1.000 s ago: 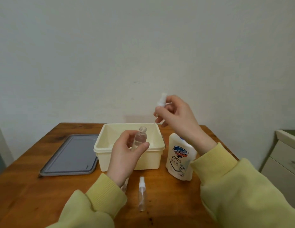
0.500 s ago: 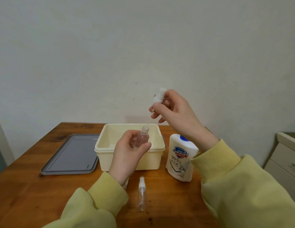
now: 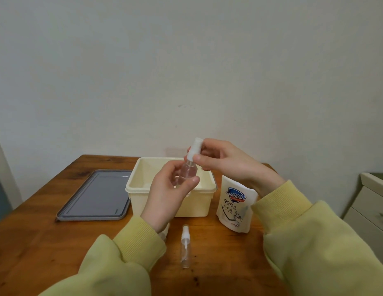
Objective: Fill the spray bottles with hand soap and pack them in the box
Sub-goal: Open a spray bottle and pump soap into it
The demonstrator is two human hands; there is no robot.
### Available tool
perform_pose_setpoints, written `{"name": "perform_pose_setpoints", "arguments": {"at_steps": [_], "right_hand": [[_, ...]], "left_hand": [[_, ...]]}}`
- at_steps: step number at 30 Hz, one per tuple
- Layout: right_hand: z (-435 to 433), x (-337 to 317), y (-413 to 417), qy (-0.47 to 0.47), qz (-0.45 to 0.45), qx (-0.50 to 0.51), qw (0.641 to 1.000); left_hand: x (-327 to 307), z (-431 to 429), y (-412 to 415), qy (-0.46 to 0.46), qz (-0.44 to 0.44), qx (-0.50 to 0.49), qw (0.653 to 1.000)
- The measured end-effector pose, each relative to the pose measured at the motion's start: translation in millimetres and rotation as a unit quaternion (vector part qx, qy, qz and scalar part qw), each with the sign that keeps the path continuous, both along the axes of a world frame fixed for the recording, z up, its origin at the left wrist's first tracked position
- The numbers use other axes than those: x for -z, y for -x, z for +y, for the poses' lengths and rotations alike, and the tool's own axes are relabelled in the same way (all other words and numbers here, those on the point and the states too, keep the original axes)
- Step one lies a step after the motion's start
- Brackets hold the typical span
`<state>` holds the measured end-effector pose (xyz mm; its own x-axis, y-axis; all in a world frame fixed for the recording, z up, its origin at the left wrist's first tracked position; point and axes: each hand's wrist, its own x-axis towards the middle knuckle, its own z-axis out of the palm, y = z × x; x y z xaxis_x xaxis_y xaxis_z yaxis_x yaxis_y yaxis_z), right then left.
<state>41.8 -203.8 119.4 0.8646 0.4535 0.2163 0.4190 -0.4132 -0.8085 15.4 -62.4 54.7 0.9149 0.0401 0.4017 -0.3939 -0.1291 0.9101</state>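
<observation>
in left hand (image 3: 165,195): small clear plastic spray bottle (image 3: 187,173), gripped round the body, thumb across the front, fingers curled behind. held upright, leaning slightly, in the air over the near edge of the cream rectangular plastic box (image 3: 192,207). not in the box, not on the table. fill level not readable.

in right hand (image 3: 226,165): white spray cap (image 3: 195,148), pinched between thumb and fingertips, sitting at the neck of the held bottle. screwed home or only resting: cannot tell.

on both arms, pale yellow-green knit sleeves (image 3: 304,242), ribbed at the cuff.

below the hands, on the brown wooden table (image 3: 36,242): second clear spray bottle with white cap (image 3: 185,246), lying flat, cap end toward the box, apart from both hands. just beside the left wrist, a small whitish item (image 3: 165,231), mostly hidden, not identifiable.

behind the hands: the box, open at the top, nothing visible in the part not covered by the hands.

right of the box, just beside it: white soft soap refill pouch with blue and red shield logo (image 3: 235,205), standing upright, top hidden behind the right wrist.

left of the box, close by: flat grey rectangular lid (image 3: 96,195), lying on the table.

far right, off the table: pale drawer unit (image 3: 370,210). behind everything, plain off-white wall (image 3: 186,60).
</observation>
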Motion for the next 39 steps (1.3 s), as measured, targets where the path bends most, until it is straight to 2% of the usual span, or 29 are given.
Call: {"name": "perform_pose_setpoints", "arguments": {"at_steps": [5,10,12,15,18,21,23,26,28,31,33,36,39], "right_hand": [[-0.6,1.6,-0.4,0.034,-0.003,-0.009,0.999],[5.6,9.8,0.3,0.072,-0.040,0.046,0.996],[6.6,12.6,0.3,0.050,-0.038,0.067,0.996],[6.0,10.5,3.6,-0.038,0.005,0.045,0.998],[8.5,8.3,5.8,-0.118,-0.008,0.024,0.993],[18.2,12.4,4.5,-0.114,-0.047,0.079,0.989],[20.1,13.9,2.5,-0.094,-0.041,0.112,0.988],[15.0,11.5,3.4,-0.125,0.009,0.070,0.990],[13.6,8.9,5.1,-0.144,0.003,0.045,0.988],[21.3,8.6,5.7,-0.118,-0.050,0.092,0.988],[24.8,10.2,4.3,-0.091,-0.052,0.125,0.987],[20.1,9.3,5.0,-0.116,0.010,0.070,0.991],[15.4,7.9,8.6,-0.153,0.001,0.025,0.988]], "left_hand": [[0.7,0.6,0.4,-0.009,0.006,0.002,1.000],[4.8,-3.2,3.0,-0.004,-0.004,-0.006,1.000],[4.2,-3.8,3.3,0.003,-0.008,-0.006,1.000],[3.0,-2.7,3.0,0.010,-0.010,-0.002,1.000],[3.0,-1.6,3.1,0.014,-0.010,-0.003,1.000],[3.1,-1.4,2.4,0.006,-0.004,-0.009,1.000],[3.1,-1.3,2.8,-0.002,-0.003,-0.008,1.000],[2.4,0.1,2.7,-0.002,-0.004,-0.003,1.000],[3.1,1.3,1.7,0.009,-0.002,-0.002,1.000],[3.7,1.0,1.1,0.008,-0.002,-0.001,1.000],[3.6,0.7,1.8,0.010,-0.002,0.002,1.000],[1.0,1.8,2.1,0.013,-0.008,0.001,1.000],[0.2,2.8,1.3,0.017,-0.009,-0.001,1.000]]}}
